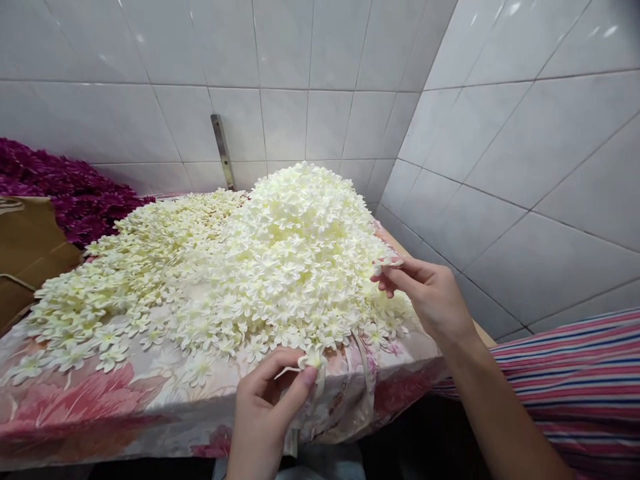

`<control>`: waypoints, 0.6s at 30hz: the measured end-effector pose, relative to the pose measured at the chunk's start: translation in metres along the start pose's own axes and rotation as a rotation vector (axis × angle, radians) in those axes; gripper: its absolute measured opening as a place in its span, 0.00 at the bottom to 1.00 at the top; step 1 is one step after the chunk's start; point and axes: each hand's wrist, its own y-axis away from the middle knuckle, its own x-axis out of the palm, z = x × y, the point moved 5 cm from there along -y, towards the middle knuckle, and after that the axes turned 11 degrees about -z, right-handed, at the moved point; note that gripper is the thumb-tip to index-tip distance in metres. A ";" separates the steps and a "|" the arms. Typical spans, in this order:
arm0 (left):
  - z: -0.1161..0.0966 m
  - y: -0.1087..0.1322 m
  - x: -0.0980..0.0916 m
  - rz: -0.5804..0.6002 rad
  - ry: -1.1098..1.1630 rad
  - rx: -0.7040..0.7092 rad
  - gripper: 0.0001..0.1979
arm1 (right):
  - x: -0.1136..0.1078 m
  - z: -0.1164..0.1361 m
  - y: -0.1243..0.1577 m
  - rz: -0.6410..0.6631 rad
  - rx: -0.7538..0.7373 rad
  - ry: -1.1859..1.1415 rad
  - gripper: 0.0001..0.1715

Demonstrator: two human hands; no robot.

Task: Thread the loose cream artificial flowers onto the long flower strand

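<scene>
A large heap of white artificial-looking flowers (pixel 305 233) with pale yellow centres covers much of the table. At the table's front edge, my left hand (pixel 270 400) pinches a white flower (pixel 313 358) between thumb and forefinger. My right hand (pixel 430 293) is raised at the heap's right side, its thumb and fingers closed on another white flower (pixel 386 265). Pale ribbon-like strips (pixel 367 373) hang over the table edge just right of my left hand.
The table wears a floral cloth (pixel 165 413). Purple flowers (pixel 85 193) and a brown bag (pixel 30 253) sit at the left. A metal strip (pixel 223 152) stands against the tiled wall (pixel 285 120). Striped fabric (pixel 575 380) hangs at the right.
</scene>
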 end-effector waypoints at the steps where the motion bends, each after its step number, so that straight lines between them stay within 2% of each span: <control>1: 0.000 0.000 -0.002 -0.011 -0.008 0.002 0.12 | 0.001 0.001 -0.004 0.009 0.013 0.007 0.09; 7: 0.003 -0.001 -0.008 -0.019 -0.063 0.003 0.14 | 0.004 0.010 -0.017 0.001 -0.010 0.070 0.17; 12: 0.003 0.000 -0.005 -0.003 -0.038 -0.006 0.13 | 0.004 0.015 -0.026 0.040 -0.017 0.133 0.13; 15: 0.005 0.001 -0.003 0.006 -0.024 -0.017 0.13 | 0.003 0.012 -0.031 0.064 -0.016 0.189 0.18; 18: 0.007 0.001 -0.001 0.018 -0.023 -0.025 0.13 | 0.001 0.008 -0.036 0.069 -0.006 0.247 0.13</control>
